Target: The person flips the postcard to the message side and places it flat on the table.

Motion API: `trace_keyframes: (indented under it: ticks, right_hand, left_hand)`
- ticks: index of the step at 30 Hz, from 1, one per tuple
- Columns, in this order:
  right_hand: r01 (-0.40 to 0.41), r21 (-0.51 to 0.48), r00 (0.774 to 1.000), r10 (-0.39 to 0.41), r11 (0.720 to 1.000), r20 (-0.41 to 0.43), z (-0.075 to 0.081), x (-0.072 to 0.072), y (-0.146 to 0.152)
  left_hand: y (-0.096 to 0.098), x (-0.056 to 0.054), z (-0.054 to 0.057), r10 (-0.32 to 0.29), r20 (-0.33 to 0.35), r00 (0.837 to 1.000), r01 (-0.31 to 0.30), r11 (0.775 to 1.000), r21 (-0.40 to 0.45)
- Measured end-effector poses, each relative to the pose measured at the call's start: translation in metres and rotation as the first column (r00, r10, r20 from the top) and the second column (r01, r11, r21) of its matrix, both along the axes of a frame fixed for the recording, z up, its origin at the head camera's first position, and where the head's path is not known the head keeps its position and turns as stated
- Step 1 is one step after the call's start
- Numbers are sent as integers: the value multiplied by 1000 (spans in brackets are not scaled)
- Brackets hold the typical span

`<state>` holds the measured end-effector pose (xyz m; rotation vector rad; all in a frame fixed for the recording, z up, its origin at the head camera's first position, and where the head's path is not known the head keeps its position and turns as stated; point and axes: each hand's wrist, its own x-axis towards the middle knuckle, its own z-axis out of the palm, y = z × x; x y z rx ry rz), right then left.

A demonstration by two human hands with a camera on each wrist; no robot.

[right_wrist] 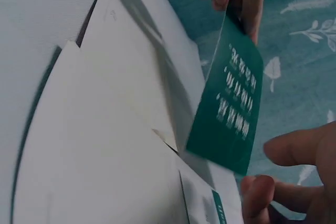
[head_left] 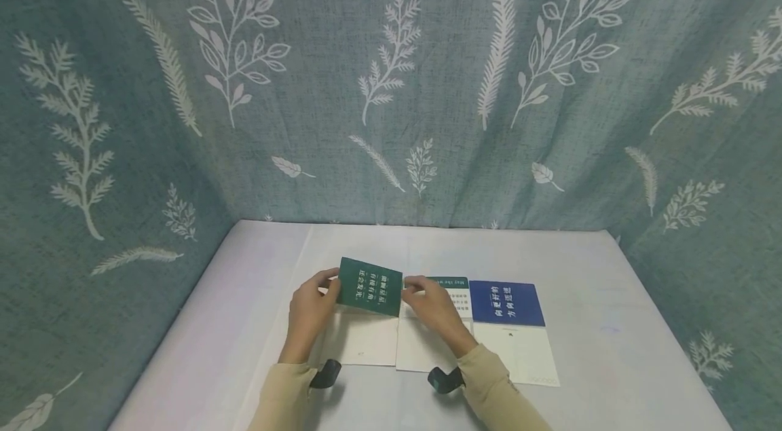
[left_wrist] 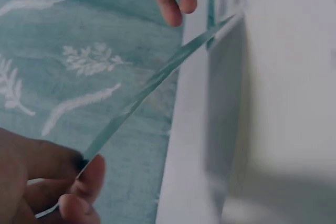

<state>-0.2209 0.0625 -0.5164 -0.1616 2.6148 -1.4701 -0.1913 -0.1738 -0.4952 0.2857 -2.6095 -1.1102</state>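
Note:
A dark green card [head_left: 370, 287] with white characters is raised above the table, tilted. My left hand [head_left: 310, 309] pinches its left edge between thumb and fingers; the left wrist view shows the card [left_wrist: 157, 80] nearly edge-on. Beside its opposite edge, my right hand [head_left: 438, 312] has thumb and fingers apart. In the right wrist view these fingertips lie close to the card's near corner without gripping it. Beneath both hands are cream sheets [head_left: 366, 343]. A white card with a green band [head_left: 455, 282] is partly hidden behind my right hand.
To the right lies a blue card [head_left: 507, 303] with white characters, directly above another cream sheet [head_left: 516, 355]. All rest on a white-covered table [head_left: 617, 363]. A teal curtain with white leaf prints [head_left: 342, 78] stands behind and at both sides.

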Motion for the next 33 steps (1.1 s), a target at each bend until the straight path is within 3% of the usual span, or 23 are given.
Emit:
trace_keyframes:
  ticks: [6, 18, 24, 28, 33]
  right_hand:
    - [58, -81, 994, -65, 995, -93, 7, 7, 22]
    - [44, -205, 993, -65, 978, -99, 14, 28, 60]
    - [67, -232, 988, -97, 970, -116, 18, 39, 78]
    - [110, -195, 976, -143, 975, -166, 14, 45, 91]
    - [147, -142, 971, -170, 979, -171, 6, 50, 107]
  left_hand:
    - [8, 13, 4, 62, -104, 993, -48, 990, 130]
    - [44, 34, 12, 10, -185, 983, 29, 978, 207]
    - [67, 37, 9, -25, -175, 984, 71, 962, 265]
    - [81, 39, 3, -74, -140, 987, 112, 949, 294]
    - [93, 42, -8, -120, -71, 990, 135, 953, 271]
